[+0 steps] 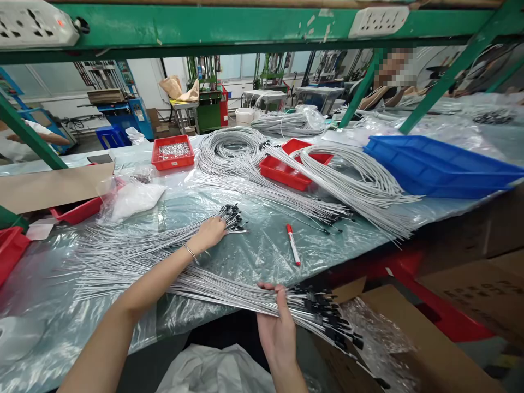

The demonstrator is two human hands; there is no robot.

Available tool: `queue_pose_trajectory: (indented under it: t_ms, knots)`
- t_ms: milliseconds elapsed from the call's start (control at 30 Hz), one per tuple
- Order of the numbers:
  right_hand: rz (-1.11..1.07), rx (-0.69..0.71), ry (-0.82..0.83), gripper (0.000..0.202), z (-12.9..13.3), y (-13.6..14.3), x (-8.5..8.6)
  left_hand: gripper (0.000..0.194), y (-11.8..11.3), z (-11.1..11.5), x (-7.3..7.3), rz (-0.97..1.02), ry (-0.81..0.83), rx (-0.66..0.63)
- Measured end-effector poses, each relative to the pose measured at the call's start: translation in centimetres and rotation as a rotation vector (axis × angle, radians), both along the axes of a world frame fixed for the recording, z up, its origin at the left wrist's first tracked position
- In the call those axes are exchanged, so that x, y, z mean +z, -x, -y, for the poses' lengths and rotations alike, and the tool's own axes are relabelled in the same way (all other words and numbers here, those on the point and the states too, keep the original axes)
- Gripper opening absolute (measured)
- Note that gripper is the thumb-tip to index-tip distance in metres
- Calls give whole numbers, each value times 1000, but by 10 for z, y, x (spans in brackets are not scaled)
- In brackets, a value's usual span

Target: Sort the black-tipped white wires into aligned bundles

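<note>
In the head view, a bundle of thin white cables with black ends (241,297) lies across the near table edge, its black ends sticking out past the edge. My right hand (278,327) is wrapped around this bundle from below, thumb on top. Farther back on the table rests a second bundle of white cables (164,234). My left hand (209,233) is on it just behind its black ends, fingers bent down onto the cables; the fingertips are partly hidden. A red marker pen (293,245) lies to the right of my left hand.
Behind are coiled white cables (229,147), a red tray of small metal parts (172,153), another red tray (282,172) and a blue tray (442,166). A plastic bag (135,202) lies left. Cardboard boxes (409,327) stand below right. A green beam (229,24) crosses above.
</note>
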State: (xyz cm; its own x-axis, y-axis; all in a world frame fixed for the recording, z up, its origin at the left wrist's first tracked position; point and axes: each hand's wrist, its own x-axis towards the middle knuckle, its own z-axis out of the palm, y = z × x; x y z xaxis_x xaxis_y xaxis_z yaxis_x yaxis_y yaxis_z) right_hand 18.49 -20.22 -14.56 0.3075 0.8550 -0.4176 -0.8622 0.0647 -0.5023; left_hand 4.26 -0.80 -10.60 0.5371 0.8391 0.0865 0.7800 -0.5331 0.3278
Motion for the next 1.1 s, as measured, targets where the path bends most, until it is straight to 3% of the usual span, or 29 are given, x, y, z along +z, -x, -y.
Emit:
queue_pose_trajectory:
  t_ms: [133,200,300,467,633,700,767,833,900,1033,1100]
  knots:
    - [-23,39,-67,26,0,-1,-1,20,22,-26,-23,78,107,-3]
    - [-22,51,-90,25,0,-1,-2,26,27,-28,-23,136,163,-2]
    - [3,29,-81,21,-1,1,-2,32,28,-22,-10,204,218,6]
    - [77,-32,-54,35,-10,2,3,27,5,17,21,234,22,-35]
    - [92,-31,-29,39,-18,1,10,20,-34,87,37,74,-97,-382]
    - [72,-40,-7,31,-18,1,9,14,-44,107,42,-31,-118,-514]
    - [82,-47,13,22,-17,1,6,11,-47,112,47,-55,-83,-596]
    - [99,-50,30,23,-15,1,3,15,-43,102,49,-16,27,-646]
    - [84,-59,53,22,-13,1,1,25,-33,78,43,15,106,-591]
    - [12,-30,59,26,-11,0,2,24,-8,22,9,-115,-76,-72]
    - [-11,4,20,26,-9,0,3,20,3,2,-10,-151,-100,-3]
